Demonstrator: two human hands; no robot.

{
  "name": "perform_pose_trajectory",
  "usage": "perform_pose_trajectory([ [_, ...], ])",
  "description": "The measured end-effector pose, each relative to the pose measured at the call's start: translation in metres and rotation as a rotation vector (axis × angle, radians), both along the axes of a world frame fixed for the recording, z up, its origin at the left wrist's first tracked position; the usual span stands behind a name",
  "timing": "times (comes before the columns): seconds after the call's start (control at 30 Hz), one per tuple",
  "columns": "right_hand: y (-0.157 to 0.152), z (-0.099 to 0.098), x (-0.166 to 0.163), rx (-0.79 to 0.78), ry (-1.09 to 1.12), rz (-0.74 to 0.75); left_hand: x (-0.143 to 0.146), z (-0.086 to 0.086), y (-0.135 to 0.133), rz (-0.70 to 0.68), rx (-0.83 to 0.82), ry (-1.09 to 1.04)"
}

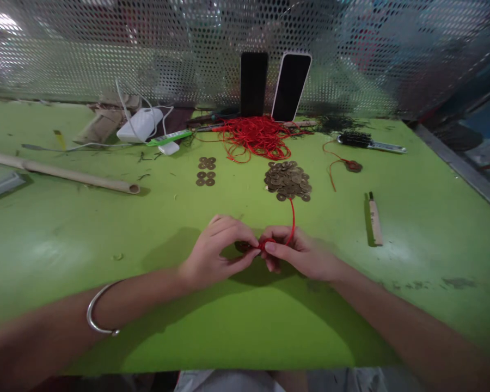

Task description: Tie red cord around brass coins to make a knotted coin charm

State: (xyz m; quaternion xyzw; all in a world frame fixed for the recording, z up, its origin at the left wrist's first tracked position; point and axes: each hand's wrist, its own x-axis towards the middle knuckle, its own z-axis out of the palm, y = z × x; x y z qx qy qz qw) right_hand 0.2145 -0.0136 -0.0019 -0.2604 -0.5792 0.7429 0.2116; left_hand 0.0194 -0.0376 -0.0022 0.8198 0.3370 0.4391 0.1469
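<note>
Both hands meet over the near middle of the green table. My left hand [220, 247] pinches a red cord [293, 218] between thumb and forefinger. Dark coins [242, 246] show in the gap behind those fingers, partly hidden. My right hand [294, 251] is closed on the knotted part of the same cord, thumb on top. From there the cord's free end rises in a curve toward a heap of holed brass coins [288, 179]. Left of that heap lie small groups of similar coins [205, 178].
A tangle of red cord [257, 136] lies before two upright phones [292, 87] at the perforated metal screen. To the right are a round brush [369, 142], a corded coin piece [353, 166] and a wooden-handled tool [375, 220]. A bamboo pole [65, 173] and white adapter [140, 124] lie left.
</note>
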Motion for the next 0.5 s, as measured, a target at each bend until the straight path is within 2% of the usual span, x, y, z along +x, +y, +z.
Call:
perform_pose_trajectory([
  [0.2,0.0005,-0.0012,-0.0007,-0.029,0.041,-0.001,-0.0002,-0.0011,-0.0003,-0.007,0.013,-0.037],
  [0.5,0.0002,-0.0012,-0.0004,0.000,0.021,0.009,-0.0009,0.0017,-0.0012,0.026,-0.054,0.011],
])
